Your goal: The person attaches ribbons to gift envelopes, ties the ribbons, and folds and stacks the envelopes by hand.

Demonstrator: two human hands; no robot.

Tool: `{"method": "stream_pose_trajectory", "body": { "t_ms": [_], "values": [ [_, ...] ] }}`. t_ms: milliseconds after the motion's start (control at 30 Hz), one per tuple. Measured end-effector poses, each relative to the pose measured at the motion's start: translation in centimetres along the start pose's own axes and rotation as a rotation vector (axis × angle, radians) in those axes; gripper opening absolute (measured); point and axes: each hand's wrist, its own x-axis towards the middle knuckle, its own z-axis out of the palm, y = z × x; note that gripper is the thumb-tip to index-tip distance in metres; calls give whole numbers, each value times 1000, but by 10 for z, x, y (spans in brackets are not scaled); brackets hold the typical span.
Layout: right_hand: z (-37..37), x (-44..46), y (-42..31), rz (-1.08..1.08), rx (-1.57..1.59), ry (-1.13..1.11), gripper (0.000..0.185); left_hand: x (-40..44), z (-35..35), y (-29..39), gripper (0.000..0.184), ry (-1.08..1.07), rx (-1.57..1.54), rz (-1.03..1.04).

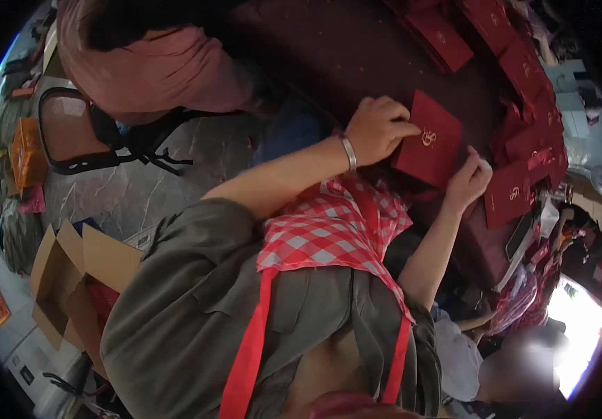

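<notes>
A dark red, flat, rectangular packet (pixel 435 150) with a gold emblem lies in front of me at the table's edge; whether it is a box or a folder I cannot tell. My left hand (pixel 377 129), with a silver bracelet at the wrist, is closed at its left edge, a fingertip close to the emblem. At the opposite edge, my right hand (pixel 470 180) is closed with fingers pinched near the corner. Just right of that hand sits another red packet (pixel 507 195) with the same gold mark.
Several matching red packets (pixel 447 42) cover the far and right side of the dark red table (pixel 301 49). A person in a pink top (pixel 168 70) sits at left by a chair (pixel 67 129). An open cardboard box (pixel 56 279) stands lower left. Another person (pixel 458 356) is at lower right.
</notes>
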Motion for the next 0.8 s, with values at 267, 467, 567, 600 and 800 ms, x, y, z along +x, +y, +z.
{"method": "stream_pose_trajectory", "body": {
  "t_ms": [267,467,567,600,800],
  "values": [
    [1,-4,-24,21,-72,-177,18,56,5,-35,27,-111,15,-120],
    [5,-4,-27,10,-196,-215,18,50,13,-42,15,-120,88,-137],
    [-1,-4,-24,-43,-195,-230,16,46,20,-43,11,-50,74,-112],
    [-2,-4,-24,-47,-206,-274,15,46,20,-43,11,-29,77,-79],
    [-5,-11,-27,-129,-190,-274,13,47,16,-32,8,-33,128,-118]
  ]
}}
